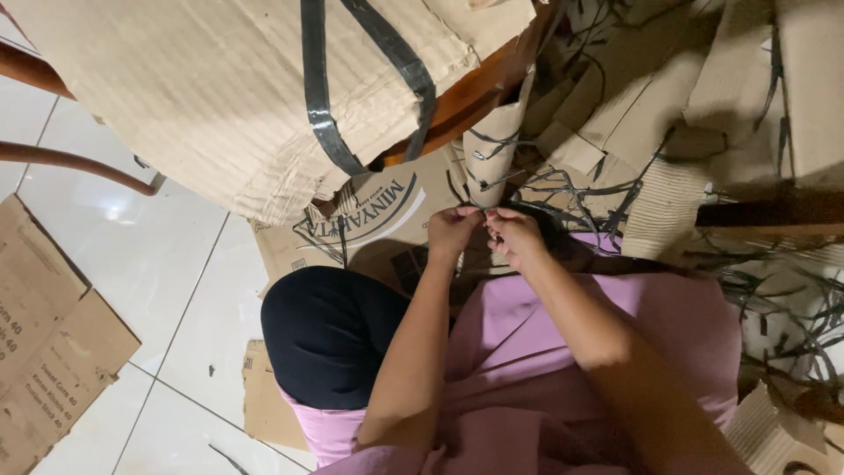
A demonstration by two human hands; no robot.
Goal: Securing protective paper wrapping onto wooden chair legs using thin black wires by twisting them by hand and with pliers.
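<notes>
Fingertips of both hands meet on one small spot: the left hand [451,230] and the right hand [514,236] are pinched together on the lower end of a narrow cardboard strip [495,145] that hangs down from the chair edge above. Each grip looks closed on that end, though what exactly lies between the fingers, card or a thin black strap [563,189], is too small to tell.

By the look of it, the step in hand is fine picking or peeling at the strip's tip. A next move would call for a steady two-handed pinch and a short pull toward the lap, rather than a sweep.

Room is tight. Just above the hands a big corrugated box [237,97] with black bands [321,114] rests over a wooden chair frame [466,97], its torn edge close by. To the right lies a tangle of loose straps and cardboard scraps [668,123], easy to snag. A printed flat carton [369,220] lies under the hands. The knee [330,339] in black and the pink garment [545,352] fill the space below. Open tiled floor [149,255] lies only to the left, with a flattened board [53,343] at its edge.
</notes>
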